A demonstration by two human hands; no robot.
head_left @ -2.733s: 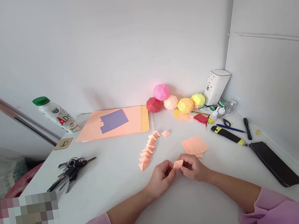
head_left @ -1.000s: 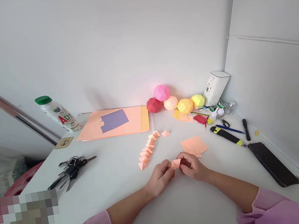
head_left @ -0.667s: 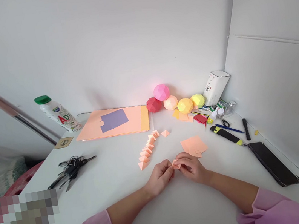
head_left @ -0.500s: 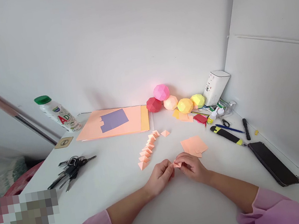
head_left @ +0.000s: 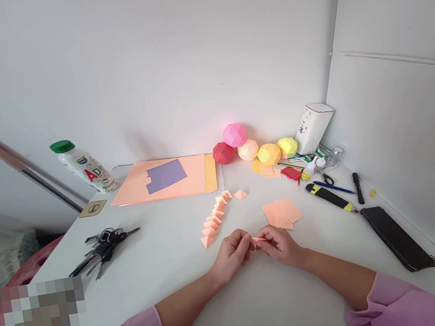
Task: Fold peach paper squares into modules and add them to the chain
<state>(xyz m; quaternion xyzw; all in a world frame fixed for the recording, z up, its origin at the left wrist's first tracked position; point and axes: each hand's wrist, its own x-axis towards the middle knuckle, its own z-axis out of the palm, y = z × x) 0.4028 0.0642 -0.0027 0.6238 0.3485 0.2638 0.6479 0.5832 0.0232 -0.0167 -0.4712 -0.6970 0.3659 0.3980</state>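
A small peach paper piece is held just above the near part of the white desk, pinched between the left hand and the right hand. By each hand the paper is gripped with thumb and fingertips drawn together, the other fingers being curled in; the piece is seen nearly edge-on and is partly covered by the fingers, so its exact fold cannot be told. Beyond the left hand, a slanting row of folded peach pieces is laid out, with a single folded piece set just beside its far end. Just beyond the right hand, flat peach squares are stacked unevenly. Against the wall, faceted balls are grouped: a red ball, a pink ball, a peach ball, an orange-yellow ball and a lime-yellow ball. To their left, a purple sheet is laid on large peach sheets. Keys are placed at the left, and a yellow-and-black cutter is seen at the right, beside a blue pen
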